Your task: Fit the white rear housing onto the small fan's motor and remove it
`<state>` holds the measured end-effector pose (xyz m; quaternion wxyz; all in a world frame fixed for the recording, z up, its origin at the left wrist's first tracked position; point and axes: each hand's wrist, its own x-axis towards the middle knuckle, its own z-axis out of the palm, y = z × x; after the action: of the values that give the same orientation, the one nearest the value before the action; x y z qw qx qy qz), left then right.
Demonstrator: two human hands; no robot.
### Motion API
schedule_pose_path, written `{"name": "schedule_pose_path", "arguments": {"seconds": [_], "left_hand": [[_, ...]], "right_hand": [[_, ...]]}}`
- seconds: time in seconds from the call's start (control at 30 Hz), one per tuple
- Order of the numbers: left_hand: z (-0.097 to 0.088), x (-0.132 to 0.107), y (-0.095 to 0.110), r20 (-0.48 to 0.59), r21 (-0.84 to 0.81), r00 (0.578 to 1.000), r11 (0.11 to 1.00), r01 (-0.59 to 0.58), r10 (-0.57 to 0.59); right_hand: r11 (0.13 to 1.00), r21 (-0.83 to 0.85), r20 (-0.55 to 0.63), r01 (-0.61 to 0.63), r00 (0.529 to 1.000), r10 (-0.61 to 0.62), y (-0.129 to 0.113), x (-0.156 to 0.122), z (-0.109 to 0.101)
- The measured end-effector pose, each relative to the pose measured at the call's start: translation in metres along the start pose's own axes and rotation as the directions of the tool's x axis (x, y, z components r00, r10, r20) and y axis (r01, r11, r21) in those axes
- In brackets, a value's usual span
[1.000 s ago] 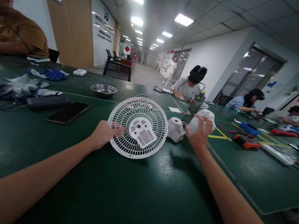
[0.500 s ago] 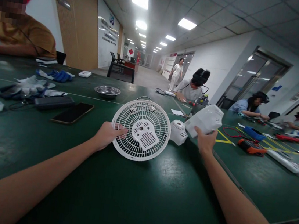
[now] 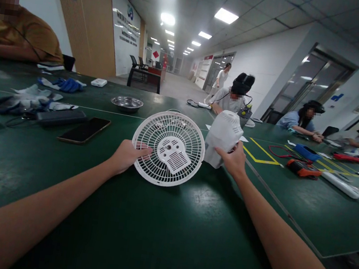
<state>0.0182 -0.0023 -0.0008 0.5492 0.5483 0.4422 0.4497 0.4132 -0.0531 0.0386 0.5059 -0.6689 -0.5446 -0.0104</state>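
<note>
My left hand (image 3: 125, 156) is closed on the left rim of a round white fan grille (image 3: 172, 159), thumb in front. The grille faces me, tilted up, with a slotted plate at its hub. To its right, my right hand (image 3: 234, 159) grips a white plastic housing (image 3: 220, 131) with vent slots near its top. The housing stands roughly upright beside the grille's right edge. Whether its lower end touches the table cannot be made out. The smaller vented white cover seen earlier is hidden from view.
On the green table (image 3: 152, 233) lie a phone (image 3: 84, 130), a dark case (image 3: 61, 117), gloves (image 3: 25, 101) and a steel bowl (image 3: 127, 103). At right are an orange meter (image 3: 303, 169) and a white bar (image 3: 342, 186). Several people sit around the table.
My right hand has brought the housing left and down, turning it more upright, over where the smaller cover stood. My left hand still holds the grille in nearly the same place.
</note>
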Motion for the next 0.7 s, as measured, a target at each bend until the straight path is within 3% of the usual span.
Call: {"name": "schedule_pose_path", "arguments": {"seconds": [0.17, 0.27, 0.47, 0.7], "left_hand": [[-0.001, -0.001, 0.000, 0.004, 0.015, 1.000, 1.000, -0.013, 0.012], [-0.001, -0.001, 0.001, 0.021, 0.016, 0.999, 0.999, -0.032, 0.031], [-0.003, 0.001, -0.002, 0.038, 0.009, 0.999, 0.999, -0.039, 0.039], [-0.002, -0.003, 0.003, 0.050, 0.026, 0.998, 0.999, -0.038, 0.037]], "right_hand": [[0.995, -0.005, -0.054, -0.102, 0.993, 0.102, 0.040, 0.020, -0.029], [0.994, 0.061, -0.054, -0.093, 0.994, 0.097, 0.057, 0.029, -0.038], [0.996, 0.058, -0.240, 0.069, 0.969, -0.053, 0.056, 0.036, -0.040], [0.990, 0.129, -0.296, 0.062, 0.955, -0.021, 0.053, 0.039, -0.045]]}}
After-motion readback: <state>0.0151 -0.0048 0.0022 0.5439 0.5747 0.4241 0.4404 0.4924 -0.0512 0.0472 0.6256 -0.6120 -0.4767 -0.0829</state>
